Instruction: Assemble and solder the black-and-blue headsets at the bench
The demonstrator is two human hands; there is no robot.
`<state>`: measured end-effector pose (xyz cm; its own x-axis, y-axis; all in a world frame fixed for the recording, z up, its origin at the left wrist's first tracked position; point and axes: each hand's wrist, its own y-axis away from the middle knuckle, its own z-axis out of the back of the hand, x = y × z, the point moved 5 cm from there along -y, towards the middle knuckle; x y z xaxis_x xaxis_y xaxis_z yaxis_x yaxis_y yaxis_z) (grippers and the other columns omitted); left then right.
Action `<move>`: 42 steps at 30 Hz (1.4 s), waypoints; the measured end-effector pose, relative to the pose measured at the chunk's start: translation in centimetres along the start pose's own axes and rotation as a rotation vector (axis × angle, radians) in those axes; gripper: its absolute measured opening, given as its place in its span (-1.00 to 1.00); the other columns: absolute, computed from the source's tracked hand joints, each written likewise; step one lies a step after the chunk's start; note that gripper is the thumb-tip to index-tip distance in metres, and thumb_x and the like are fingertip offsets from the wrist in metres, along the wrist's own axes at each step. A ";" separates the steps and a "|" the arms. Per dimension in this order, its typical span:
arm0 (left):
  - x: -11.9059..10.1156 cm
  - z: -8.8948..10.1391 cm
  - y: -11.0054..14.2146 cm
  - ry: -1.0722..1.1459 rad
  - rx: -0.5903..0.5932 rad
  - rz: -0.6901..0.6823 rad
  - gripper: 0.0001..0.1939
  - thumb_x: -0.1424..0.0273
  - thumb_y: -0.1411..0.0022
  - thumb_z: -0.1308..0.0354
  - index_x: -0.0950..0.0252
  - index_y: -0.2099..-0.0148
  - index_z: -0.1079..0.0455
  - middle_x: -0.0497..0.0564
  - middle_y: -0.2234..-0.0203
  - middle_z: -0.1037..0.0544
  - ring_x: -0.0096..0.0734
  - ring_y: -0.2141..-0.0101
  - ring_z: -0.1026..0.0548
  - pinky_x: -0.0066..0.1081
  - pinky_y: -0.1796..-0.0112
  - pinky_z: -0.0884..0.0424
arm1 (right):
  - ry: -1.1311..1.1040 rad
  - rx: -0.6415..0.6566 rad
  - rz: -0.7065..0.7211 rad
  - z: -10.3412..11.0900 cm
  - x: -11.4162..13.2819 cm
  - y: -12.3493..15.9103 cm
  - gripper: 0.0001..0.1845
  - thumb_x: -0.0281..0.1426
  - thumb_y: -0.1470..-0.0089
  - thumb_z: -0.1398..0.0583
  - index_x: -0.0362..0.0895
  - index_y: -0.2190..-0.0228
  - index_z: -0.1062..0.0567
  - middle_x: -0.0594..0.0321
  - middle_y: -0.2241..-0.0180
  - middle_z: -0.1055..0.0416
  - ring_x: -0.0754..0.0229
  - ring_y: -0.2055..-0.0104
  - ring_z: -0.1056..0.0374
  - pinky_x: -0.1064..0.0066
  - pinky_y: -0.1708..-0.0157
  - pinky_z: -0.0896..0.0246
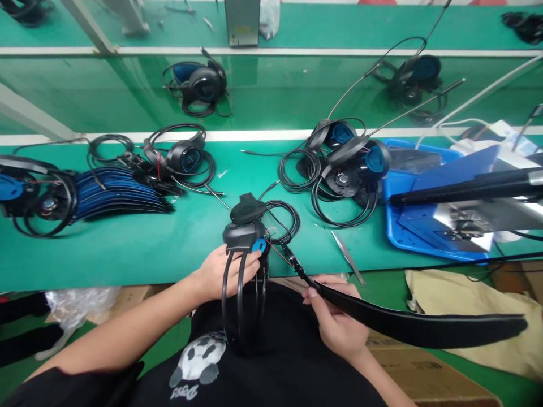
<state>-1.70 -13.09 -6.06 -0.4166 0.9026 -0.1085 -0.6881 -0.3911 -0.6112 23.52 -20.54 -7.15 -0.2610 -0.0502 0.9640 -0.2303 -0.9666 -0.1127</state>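
- Step in hand: the left hand (227, 274) holds a black headset (242, 234) at the tabletop's (127, 254) front edge, while the right hand (335, 319) holds a padded headband strip (418, 322) beside it.
- Left fingers (250, 264): clenched around the headset, just under its blue-patched earcup (258, 245), with two black band arms (241, 299) hanging toward the person's chest.
- Right fingers (313, 293): pinching the strip near its narrow end – firmly grasped, not released.
- Strip's direction: its long axis runs almost level across the view, the narrow end pointing up-left at the earcup's loose red wires (275, 250), the broad end out to the right.
- Nearby: a coiled black cable (282, 220) lies behind the headset, and tweezers (348, 257) lie just right of the strip's narrow end.
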 end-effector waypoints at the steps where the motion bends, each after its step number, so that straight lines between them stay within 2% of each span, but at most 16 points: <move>1: 0.0 0.4 0.0 0.007 0.005 0.011 -0.78 0.49 -0.35 -0.12 0.28 0.01 -0.51 0.10 0.18 -0.68 -0.28 0.24 -0.61 -0.26 0.15 -0.53 | -0.011 0.000 0.002 0.0 -0.1 0.0 -0.82 -0.38 -0.20 -0.35 -0.08 0.16 -0.50 0.11 0.17 -0.50 0.10 0.27 -0.56 0.28 0.43 -0.54; 4: 0.3 1.2 -0.3 -0.027 0.061 0.089 -0.83 0.50 -0.31 -0.23 0.28 0.05 -0.51 -0.03 0.40 -0.62 -0.40 0.41 -0.55 -0.34 0.29 -0.45 | -0.031 0.005 -0.005 0.0 -0.3 0.1 -0.82 -0.39 -0.20 -0.35 -0.08 0.17 -0.48 0.11 0.18 -0.50 0.10 0.27 -0.56 0.28 0.42 -0.54; 6: 0.5 1.2 -0.5 -0.063 0.104 0.174 -0.88 0.48 -0.31 -0.28 0.28 0.10 -0.52 -0.04 0.42 -0.61 -0.40 0.42 -0.55 -0.35 0.32 -0.44 | -0.027 0.006 -0.004 0.0 -0.3 0.1 -0.79 -0.38 -0.18 -0.36 -0.08 0.16 -0.48 0.10 0.18 -0.50 0.09 0.26 -0.56 0.27 0.41 -0.55; 8: 0.4 1.0 -0.7 -0.083 0.127 0.264 -0.91 0.42 -0.33 -0.27 0.26 0.11 -0.54 0.00 0.35 -0.65 -0.34 0.37 -0.59 -0.31 0.28 -0.47 | -0.014 0.012 0.008 0.0 -0.2 0.0 -0.80 -0.38 -0.18 -0.36 -0.09 0.18 -0.48 0.08 0.19 -0.51 0.08 0.25 -0.56 0.26 0.40 -0.55; 11: 0.2 0.0 -1.0 -0.104 0.172 0.373 -0.77 0.40 -0.38 -0.18 0.29 -0.03 -0.55 0.11 0.19 -0.68 -0.22 0.23 -0.64 -0.23 0.13 -0.54 | 0.011 0.028 0.017 -0.1 0.1 0.0 -0.85 -0.41 -0.19 -0.34 -0.08 0.23 -0.47 0.10 0.22 -0.52 0.06 0.20 -0.55 0.21 0.29 -0.56; 13: 0.1 -0.7 -1.0 -0.116 0.209 0.394 -0.67 0.42 -0.39 -0.13 0.34 -0.14 -0.50 0.20 0.09 -0.67 -0.14 0.13 -0.64 -0.16 0.03 -0.55 | 0.036 0.049 0.025 0.0 0.2 0.0 -0.87 -0.43 -0.20 -0.32 -0.07 0.24 -0.46 0.11 0.23 -0.53 0.05 0.16 -0.55 0.16 0.20 -0.56; 16: 0.2 -0.8 -0.3 -0.105 0.219 0.341 -0.58 0.42 -0.37 -0.10 0.34 -0.23 -0.45 0.25 0.00 -0.65 -0.07 0.06 -0.63 -0.12 0.03 -0.55 | 0.111 0.105 0.080 0.1 0.3 0.2 -0.84 -0.44 -0.18 -0.32 -0.05 0.21 -0.46 0.10 0.18 -0.54 0.05 0.14 -0.54 0.15 0.16 -0.54; 19: 0.2 -0.1 0.9 -0.038 0.217 0.211 -0.53 0.46 -0.35 -0.07 0.24 -0.28 -0.41 0.21 -0.07 -0.62 -0.09 0.02 -0.61 -0.14 0.05 -0.54 | 0.219 0.170 0.111 0.3 0.2 0.5 -0.83 -0.42 -0.17 -0.33 -0.04 0.20 -0.48 0.13 0.21 -0.54 0.06 0.15 -0.54 0.23 0.20 -0.51; 23: -0.1 -0.4 2.3 0.070 0.316 0.060 -0.54 0.43 -0.40 -0.12 0.19 -0.31 -0.37 0.13 -0.21 -0.54 -0.09 -0.13 -0.54 -0.14 -0.04 -0.51 | 0.333 0.269 -0.032 -0.1 -0.4 0.8 -0.86 -0.34 -0.21 -0.30 -0.03 0.19 -0.47 0.28 0.38 -0.49 0.18 0.38 -0.48 0.39 0.40 -0.42; 27: 0.0 -1.6 2.4 0.144 0.259 0.059 -0.57 0.35 -0.45 -0.17 0.22 -0.31 -0.35 0.12 -0.14 -0.59 -0.20 -0.11 -0.56 -0.20 -0.08 -0.51 | 0.344 0.300 -0.145 -0.9 -0.5 1.0 -0.79 -0.28 -0.23 -0.28 -0.03 0.11 -0.44 0.28 0.39 -0.53 0.18 0.39 -0.51 0.42 0.45 -0.43; 29: 0.0 -2.0 1.9 0.158 0.242 0.071 -0.58 0.35 -0.46 -0.15 0.22 -0.32 -0.35 0.12 -0.10 -0.61 -0.25 -0.08 -0.57 -0.23 -0.07 -0.52 | 0.327 0.269 -0.108 -1.1 -0.1 0.8 -0.76 -0.27 -0.24 -0.27 -0.03 0.07 -0.46 0.23 0.34 -0.58 0.15 0.34 -0.55 0.39 0.39 -0.49; 32: -0.4 -2.0 0.7 0.166 0.290 0.065 -0.64 0.40 -0.47 -0.12 0.28 -0.25 -0.41 0.15 -0.03 -0.64 -0.24 -0.05 -0.58 -0.23 -0.03 -0.51 | 0.344 0.232 -0.013 -1.0 0.3 0.7 -0.72 -0.29 -0.26 -0.26 -0.04 0.00 -0.51 0.13 0.20 -0.63 0.08 0.24 -0.60 0.30 0.24 -0.58; 38: -2.1 -0.3 -1.7 0.162 0.361 0.045 -0.71 0.37 -0.48 -0.07 0.33 -0.12 -0.50 0.18 0.12 -0.65 -0.21 0.15 -0.57 -0.17 0.05 -0.45 | 0.359 0.386 0.172 -0.3 -0.3 1.1 -0.52 -0.42 -0.32 -0.15 0.04 -0.23 -0.47 0.13 0.08 -0.62 0.05 0.14 -0.61 0.26 0.14 -0.59; 40: -2.4 -0.2 -1.9 0.150 0.385 0.054 -0.71 0.36 -0.46 -0.10 0.36 -0.11 -0.50 0.16 0.18 -0.64 -0.21 0.20 -0.56 -0.19 0.09 -0.42 | 0.372 0.376 0.175 0.1 -0.6 1.1 -0.51 -0.40 -0.33 -0.14 0.05 -0.25 -0.46 0.13 -0.01 -0.59 0.02 0.01 -0.58 0.21 0.01 -0.57; 42: -2.6 -0.2 -1.7 0.141 0.375 0.061 -0.71 0.35 -0.44 -0.13 0.38 -0.09 -0.51 0.17 0.20 -0.64 -0.21 0.20 -0.55 -0.22 0.13 -0.39 | 0.386 0.355 0.114 0.1 -1.2 0.9 -0.55 -0.37 -0.34 -0.12 0.05 -0.21 -0.49 0.17 -0.07 -0.57 0.01 -0.08 -0.54 0.17 -0.09 -0.52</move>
<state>0.65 -14.75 -4.86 -0.3961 0.8811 -0.2582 -0.8444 -0.4600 -0.2745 23.69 -21.34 -8.39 -0.6072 -0.1284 0.7841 0.1334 -0.9893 -0.0587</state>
